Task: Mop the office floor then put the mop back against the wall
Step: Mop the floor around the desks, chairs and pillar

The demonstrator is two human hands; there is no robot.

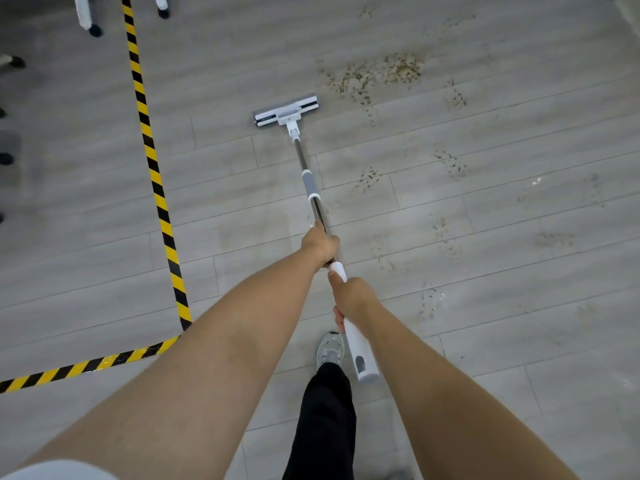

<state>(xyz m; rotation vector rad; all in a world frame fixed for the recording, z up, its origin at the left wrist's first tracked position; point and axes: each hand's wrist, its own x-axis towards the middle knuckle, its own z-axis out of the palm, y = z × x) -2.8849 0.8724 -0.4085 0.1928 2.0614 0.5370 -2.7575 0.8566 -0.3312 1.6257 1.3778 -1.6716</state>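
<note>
My right hand (353,299) is wrapped round the white plastic end grip (362,351) of the mop (310,185), thumb laid along the top. Just ahead of it, my left hand (320,242) is curled tight round the bare metal pole. Both hands are clamped on the shaft and neither has a finger free. My shoe (330,348) sits below the butt of the handle.

I judge the mop light and stiff: a thin, shiny tube that should not flex, with most of its little weight out at the far end. The polished metal under my left hand looks slick. The matt grey sleeve (310,183) further down would probably give a surer hold if I need to bear down.

The mop head (286,110) is a flat, wide rectangle in white plastic with a dark strip, lying flat on the floor (519,258) well ahead of me. The floor is pale grey wood-grain plank, smooth and faintly glossy. Dried brown footprints (446,161) run up the right side to a gritty smear (381,72) just beyond the head, so I reckon the scrubbing is mostly ahead.

Yellow-and-black tape (156,178) marks the left, with chair castors (95,29) beyond it.
</note>
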